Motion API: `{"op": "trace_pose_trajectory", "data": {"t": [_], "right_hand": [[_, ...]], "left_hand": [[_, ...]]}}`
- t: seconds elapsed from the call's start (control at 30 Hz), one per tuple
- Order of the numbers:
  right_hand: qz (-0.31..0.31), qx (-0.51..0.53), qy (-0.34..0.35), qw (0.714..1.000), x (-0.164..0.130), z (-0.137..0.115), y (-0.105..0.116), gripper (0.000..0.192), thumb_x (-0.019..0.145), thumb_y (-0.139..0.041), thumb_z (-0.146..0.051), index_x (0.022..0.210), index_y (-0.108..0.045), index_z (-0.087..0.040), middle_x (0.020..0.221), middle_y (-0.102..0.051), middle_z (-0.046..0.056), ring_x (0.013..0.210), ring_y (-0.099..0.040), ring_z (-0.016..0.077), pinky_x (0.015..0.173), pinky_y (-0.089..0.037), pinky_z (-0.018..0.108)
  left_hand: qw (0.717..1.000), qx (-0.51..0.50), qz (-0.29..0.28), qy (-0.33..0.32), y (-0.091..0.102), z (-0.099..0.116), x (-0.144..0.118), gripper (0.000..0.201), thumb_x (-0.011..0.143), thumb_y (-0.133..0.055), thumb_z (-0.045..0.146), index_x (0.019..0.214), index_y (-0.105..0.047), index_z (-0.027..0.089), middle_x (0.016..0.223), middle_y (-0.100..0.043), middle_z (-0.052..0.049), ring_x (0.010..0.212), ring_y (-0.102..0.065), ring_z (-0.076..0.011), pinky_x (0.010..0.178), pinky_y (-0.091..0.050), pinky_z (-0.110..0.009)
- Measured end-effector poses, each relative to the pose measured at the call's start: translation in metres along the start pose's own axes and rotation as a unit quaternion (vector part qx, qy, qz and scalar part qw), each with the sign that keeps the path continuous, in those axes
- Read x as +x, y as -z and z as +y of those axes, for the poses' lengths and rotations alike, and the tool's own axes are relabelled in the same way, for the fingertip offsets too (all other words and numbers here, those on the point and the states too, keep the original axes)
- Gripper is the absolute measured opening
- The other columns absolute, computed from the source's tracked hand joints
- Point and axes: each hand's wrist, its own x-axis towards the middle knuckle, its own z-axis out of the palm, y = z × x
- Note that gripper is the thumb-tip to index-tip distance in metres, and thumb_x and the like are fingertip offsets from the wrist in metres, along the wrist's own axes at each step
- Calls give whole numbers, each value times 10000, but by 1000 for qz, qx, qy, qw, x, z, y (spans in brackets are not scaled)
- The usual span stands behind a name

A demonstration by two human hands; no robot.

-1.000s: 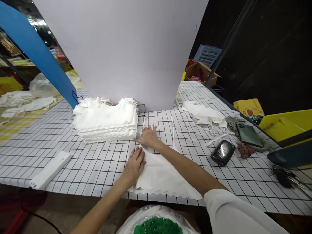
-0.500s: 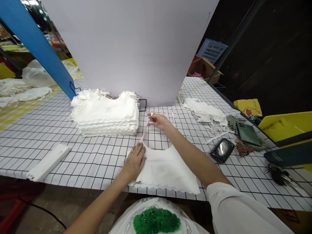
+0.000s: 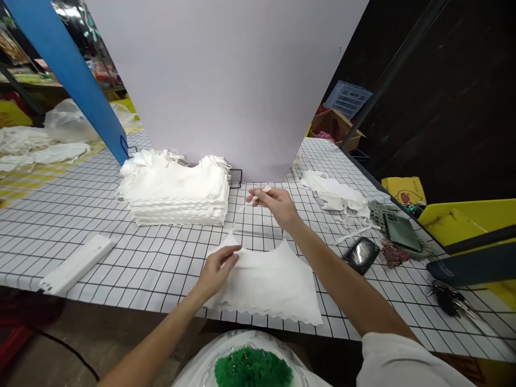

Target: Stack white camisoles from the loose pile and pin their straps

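My left hand pinches the white top's upper corner against the table, while my right hand holds its thin strap pinched and lifted. Pulling too hard could drag the top crooked, I think.

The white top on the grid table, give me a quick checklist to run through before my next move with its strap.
1. Right hand pinches the end of the strap, lifted off the table: ok.
2. Left hand holds the white top at its left shoulder corner: ok.
3. Top lies flat, scalloped hem toward the table edge: ok.
4. Other strap free of tangles: cannot tell, the right forearm covers it.
5. Grid table bare between the top and the stack of folded tops: ok.
6. Black pouch apart from the top: ok.
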Motion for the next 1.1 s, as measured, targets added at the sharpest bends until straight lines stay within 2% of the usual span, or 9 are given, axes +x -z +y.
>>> {"op": "trace_pose_trajectory", "data": {"t": [0.13, 0.2, 0.3, 0.4, 0.5, 0.67, 0.83, 0.97, 1.1], "right_hand": [[-83, -105, 116, 984, -76, 5, -17, 188, 940, -648, -297, 1050, -765, -200, 910, -767, 63, 828, -695, 165, 778, -597, 347], [-139, -159, 189, 959, -106, 9, -21, 211, 952, -613, -202, 1115, -744, -229, 932, -764, 54, 882, -703, 181, 836, -598, 388], [-227, -212, 241, 919, -133, 18, -16, 348, 949, -531, -93, 1216, -695, -242, 1124, -729, 81, 1106, -668, 209, 1012, -549, 455], [-212, -251, 164, 930, -135, 27, -4, 389, 937, -492, -102, 1267, -659, -223, 1275, -641, 125, 1193, -625, 233, 965, -583, 442], [-109, -229, 3, 967, -118, 38, 1, 231, 938, -565, -239, 1115, -703, -186, 1014, -688, 94, 814, -697, 168, 699, -633, 333], [-193, -66, -225, 953, -91, 57, -22, 307, 834, -729, -425, 880, -706, -122, 694, -622, 10, 466, -536, 67, 433, -531, 224], [-228, 41, -264, 936, -101, 57, -36, 383, 694, -829, -478, 726, -667, -132, 639, -483, -40, 536, -512, 76, 445, -533, 228], [-248, 55, -291, 922, -111, 44, -25, 366, 720, -808, -471, 776, -671, -136, 771, -557, 2, 665, -529, 91, 577, -572, 258], [-160, -9, -263, 951, -106, 46, -24, 425, 677, -842, -485, 772, -581, -163, 747, -598, 1, 675, -558, 106, 553, -487, 228]], "left_hand": [[911, -354, -54, 203, -16, 23, 1, 421, 959, -584, 476, 1054, -725, 90, 1164, -729, -206, 1155, -671, -315, 1082, -481, -495], [882, -406, -47, 232, -20, 23, 4, 378, 990, -549, 411, 952, -727, 80, 1054, -750, -183, 1010, -717, -266, 996, -547, -442], [896, -381, -33, 223, -22, 21, 6, 256, 982, -562, 246, 934, -741, 69, 993, -749, -147, 878, -714, -194, 862, -593, -323], [901, -375, -24, 219, -22, 22, 6, 211, 962, -568, 178, 929, -755, 86, 1071, -739, -146, 975, -698, -204, 895, -588, -332], [891, -382, -34, 242, -21, 27, 7, 208, 965, -569, 207, 949, -759, 122, 1122, -725, -143, 1075, -677, -246, 965, -570, -432], [912, -346, -19, 220, -21, 30, 8, 202, 939, -614, 223, 1050, -750, 124, 1039, -721, -132, 910, -697, -207, 871, -598, -364], [901, -358, -13, 245, -14, 28, 4, 296, 995, -535, 308, 1056, -713, 79, 981, -729, -154, 753, -687, -182, 730, -606, -327], [889, -381, 44, 250, -11, 23, 12, 243, 997, -521, 224, 922, -699, 77, 987, -743, -178, 839, -717, -197, 763, -597, -305], [904, -358, 65, 222, -16, 16, 23, 127, 906, -654, 156, 801, -682, 90, 921, -756, -147, 860, -724, -202, 808, -588, -304]]}}
